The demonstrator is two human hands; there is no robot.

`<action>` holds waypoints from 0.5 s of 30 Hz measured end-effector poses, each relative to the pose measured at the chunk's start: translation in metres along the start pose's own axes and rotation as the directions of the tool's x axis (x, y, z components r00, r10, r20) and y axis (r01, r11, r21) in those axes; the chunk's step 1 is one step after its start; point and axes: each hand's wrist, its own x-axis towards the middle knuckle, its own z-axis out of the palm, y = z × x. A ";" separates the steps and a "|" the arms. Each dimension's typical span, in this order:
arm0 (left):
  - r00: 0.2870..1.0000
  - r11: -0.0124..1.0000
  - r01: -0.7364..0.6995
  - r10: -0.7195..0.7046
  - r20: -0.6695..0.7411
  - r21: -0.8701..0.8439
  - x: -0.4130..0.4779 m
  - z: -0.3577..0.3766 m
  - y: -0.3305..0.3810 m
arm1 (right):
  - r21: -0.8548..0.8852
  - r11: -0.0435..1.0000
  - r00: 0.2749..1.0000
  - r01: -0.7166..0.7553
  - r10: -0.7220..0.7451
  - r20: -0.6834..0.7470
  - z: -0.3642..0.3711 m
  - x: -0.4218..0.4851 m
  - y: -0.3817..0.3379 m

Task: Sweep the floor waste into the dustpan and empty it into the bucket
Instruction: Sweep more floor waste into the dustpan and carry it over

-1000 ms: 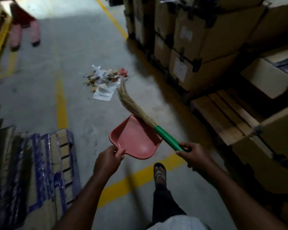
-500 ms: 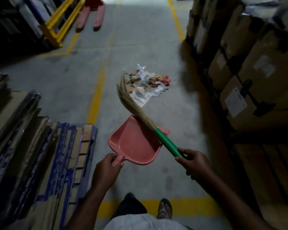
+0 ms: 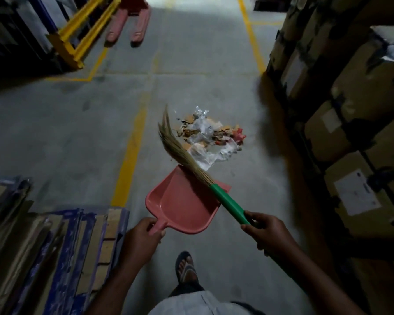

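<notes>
Nothing is swept yet: left hand (image 3: 143, 233) grips the empty pink dustpan (image 3: 180, 201), right hand (image 3: 266, 233) grips the grass broom (image 3: 182, 153), waste pile (image 3: 210, 134) untouched.

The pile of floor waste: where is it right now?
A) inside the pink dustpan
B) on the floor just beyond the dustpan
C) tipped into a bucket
B: the waste pile lies on the concrete floor beyond the pink dustpan, whose tray looks bare; the left hand holds the pan and the right hand grips the broom.
</notes>
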 end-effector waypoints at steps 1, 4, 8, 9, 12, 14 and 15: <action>1.000 1.000 0.007 -0.007 0.014 0.004 0.023 -0.006 0.005 | 0.003 1.000 1.000 -0.007 0.007 0.005 0.004 0.017 -0.012; 0.998 0.998 0.044 -0.046 0.042 0.044 0.081 -0.020 0.017 | 0.012 0.999 0.998 -0.040 0.039 0.040 0.018 0.059 -0.044; 0.992 0.991 0.112 -0.115 0.046 0.076 0.142 -0.023 0.025 | 0.030 0.996 0.992 -0.086 0.083 0.091 0.037 0.117 -0.073; 0.989 0.987 0.134 -0.140 0.056 0.092 0.156 -0.021 0.026 | 0.036 0.994 0.990 -0.101 0.097 0.100 0.041 0.134 -0.079; 0.974 0.971 0.207 -0.217 0.072 0.119 0.199 -0.007 0.019 | 0.042 0.990 0.982 -0.137 0.130 0.140 0.056 0.191 -0.091; 0.966 0.962 0.243 -0.252 0.063 0.121 0.224 0.005 0.015 | 0.045 0.988 0.975 -0.146 0.136 0.177 0.067 0.230 -0.099; 0.960 0.955 0.267 -0.276 0.057 0.130 0.237 0.010 0.011 | 0.046 0.988 0.971 -0.150 0.139 0.192 0.074 0.251 -0.102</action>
